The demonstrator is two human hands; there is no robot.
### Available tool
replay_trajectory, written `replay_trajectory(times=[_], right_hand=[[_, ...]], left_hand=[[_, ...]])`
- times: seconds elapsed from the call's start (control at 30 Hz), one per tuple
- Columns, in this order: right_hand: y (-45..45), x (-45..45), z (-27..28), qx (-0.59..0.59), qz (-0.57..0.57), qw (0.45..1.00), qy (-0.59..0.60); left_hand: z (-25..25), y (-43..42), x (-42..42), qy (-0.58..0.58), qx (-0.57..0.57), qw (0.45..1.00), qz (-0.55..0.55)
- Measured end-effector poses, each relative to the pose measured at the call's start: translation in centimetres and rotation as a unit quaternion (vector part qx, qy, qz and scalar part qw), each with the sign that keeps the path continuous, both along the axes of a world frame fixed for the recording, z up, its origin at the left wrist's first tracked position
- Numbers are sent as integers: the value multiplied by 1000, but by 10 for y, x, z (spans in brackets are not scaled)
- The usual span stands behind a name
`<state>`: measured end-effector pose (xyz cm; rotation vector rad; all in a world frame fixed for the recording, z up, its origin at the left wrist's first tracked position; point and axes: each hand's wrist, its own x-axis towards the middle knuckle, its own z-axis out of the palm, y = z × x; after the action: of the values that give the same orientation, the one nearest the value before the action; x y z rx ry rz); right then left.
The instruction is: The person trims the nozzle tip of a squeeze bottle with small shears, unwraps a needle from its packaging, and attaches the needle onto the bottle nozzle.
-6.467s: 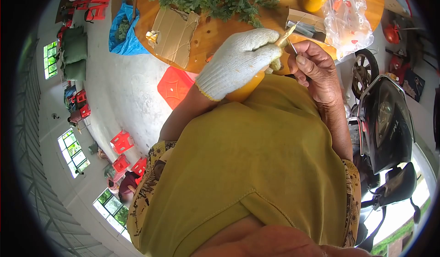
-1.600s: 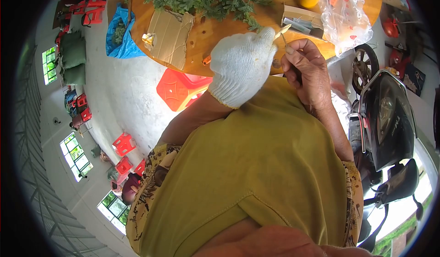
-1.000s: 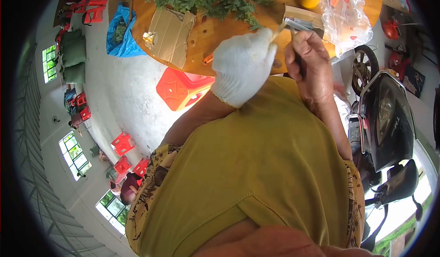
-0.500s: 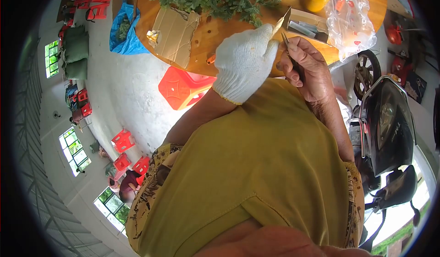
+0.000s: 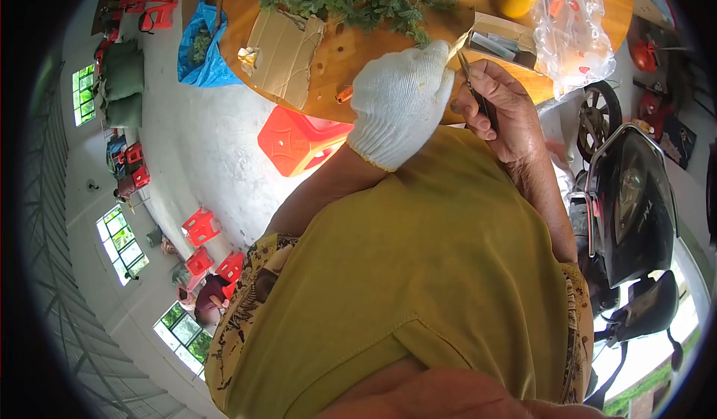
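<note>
In the head view, the gloved left hand [image 5: 403,105] pinches a pale strip [image 5: 457,45] above the worktop's [image 5: 340,64] near edge; the bare right hand's [image 5: 504,109] fingers grip a thin tool [image 5: 473,84] beside it. Work seems under way; how much remains, I cannot tell.

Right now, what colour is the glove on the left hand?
The glove is white, with a yellow edge at the cuff; the head view shows it.

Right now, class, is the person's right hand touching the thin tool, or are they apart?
Touching. The head view shows the right hand gripping the tool, its dark handle tucked inside the curled hand.
</note>
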<state>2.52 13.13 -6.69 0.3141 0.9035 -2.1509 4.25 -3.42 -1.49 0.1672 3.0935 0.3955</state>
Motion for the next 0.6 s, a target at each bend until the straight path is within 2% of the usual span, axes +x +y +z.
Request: replay_trajectory(times=[0.3,0.5,0.6], right_hand=[[1,0,-5,-12,-5,1000,6],[-5,-1,-5,2,-29,999,36],[-8,-1,-4,16,-45,998,41]], left_hand=[[-7,-4,0,23,38,999,-25],[1,-2,-3,-13,31,999,-32],[-1,-5,-2,-7,63,996,-59]])
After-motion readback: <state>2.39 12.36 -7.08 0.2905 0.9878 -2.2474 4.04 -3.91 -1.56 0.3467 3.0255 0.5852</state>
